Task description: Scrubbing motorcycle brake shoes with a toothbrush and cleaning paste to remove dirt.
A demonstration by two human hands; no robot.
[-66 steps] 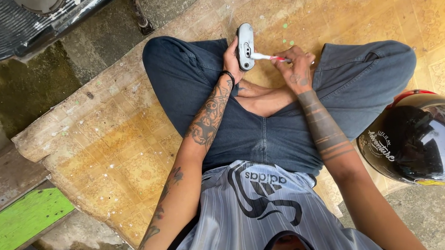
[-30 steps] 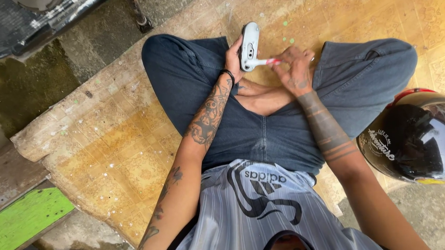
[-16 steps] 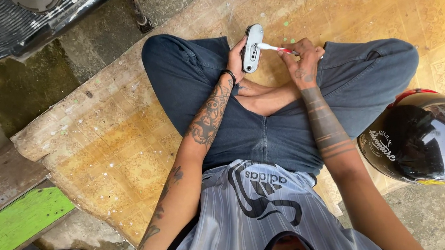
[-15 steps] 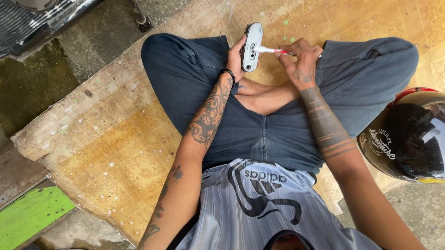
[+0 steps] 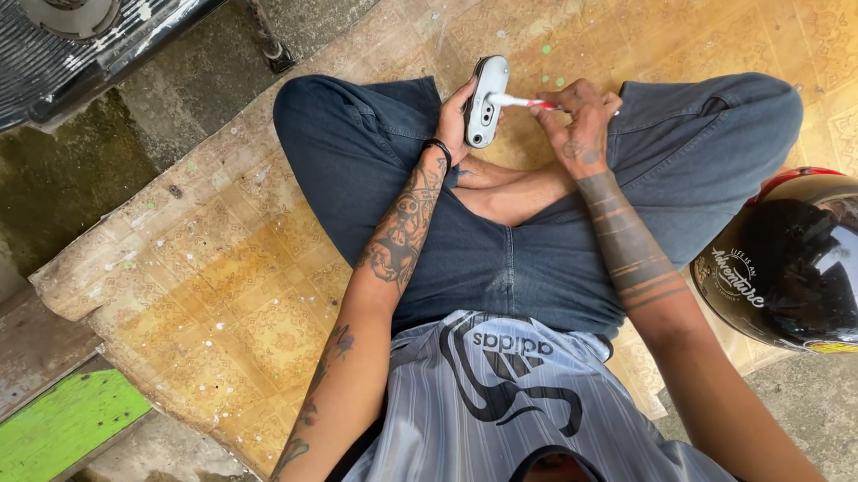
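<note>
Left hand [image 5: 458, 124] is wrapped around a small silver oblong part [image 5: 486, 102], fingers closed on its back edge so the flat face with a couple of holes points toward the camera, held upright out past the crossed shins. Right hand [image 5: 578, 128] is curled tight on a thin white tool with a red-and-white handle [image 5: 524, 102], looks like a little brush or pick, and its tip is touching the upper face of the silver part. Compared with a couple of seconds back, the part has been tipped and lifted a bit higher and further out, and the tool has gone from poking at the side lower down to meeting the top end, so the work has shifted along the piece rather than stopped. Both forearms are tattooed, with a black band on the left wrist [image 5: 436, 146]. The person sits cross-legged in dark blue jeans [image 5: 507, 266] and a grey striped jersey [image 5: 514, 411] on a worn yellow patterned floor mat [image 5: 228, 279]. A glossy black helmet [image 5: 806, 258] sits just beside the right knee, a green board [image 5: 52, 431] lies off to the lower left, and a dark ribbed vehicle part [image 5: 44, 46] fills the top left corner.
</note>
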